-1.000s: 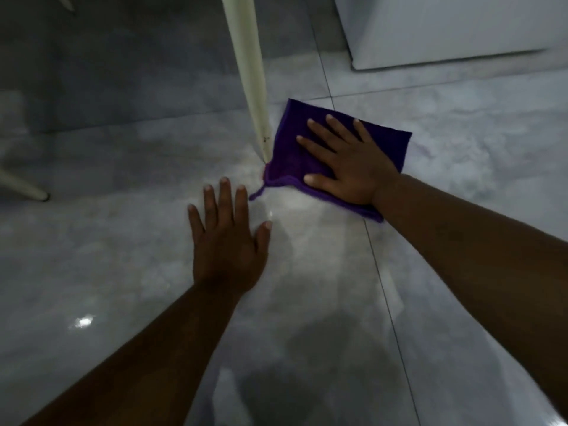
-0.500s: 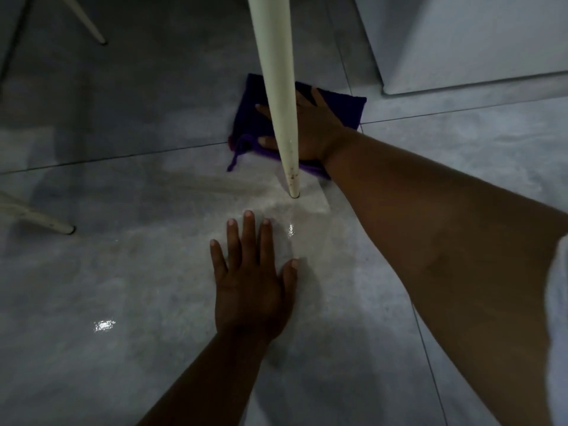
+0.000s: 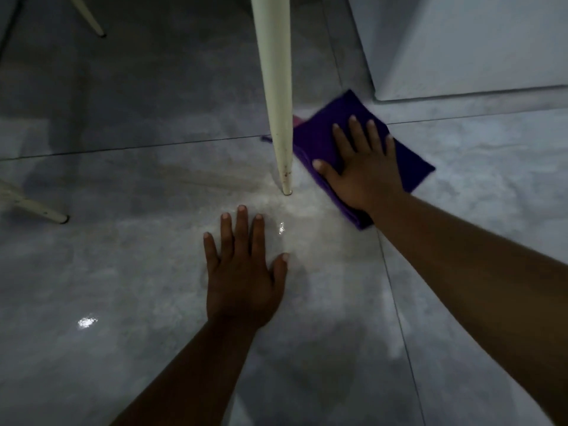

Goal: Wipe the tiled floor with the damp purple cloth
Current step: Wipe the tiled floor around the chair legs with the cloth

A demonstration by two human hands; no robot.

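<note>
The purple cloth (image 3: 319, 139) lies flat on the grey tiled floor (image 3: 138, 272), just right of a cream furniture leg. My right hand (image 3: 362, 170) presses palm-down on the cloth with fingers spread, covering its middle. My left hand (image 3: 242, 272) rests flat on the bare tile nearer to me, fingers apart, holding nothing. A pale wet streak shows on the tile between the leg's foot and my left hand.
The cream leg (image 3: 276, 96) stands on the floor right beside the cloth's left edge. Two more cream legs (image 3: 40, 210) sit at the left and far left. A white cabinet or appliance base (image 3: 461, 47) stands at the back right.
My right hand has slid the cloth from behind the cream leg out to its right and nearer to me. My left hand has stayed planted on the tile.
</note>
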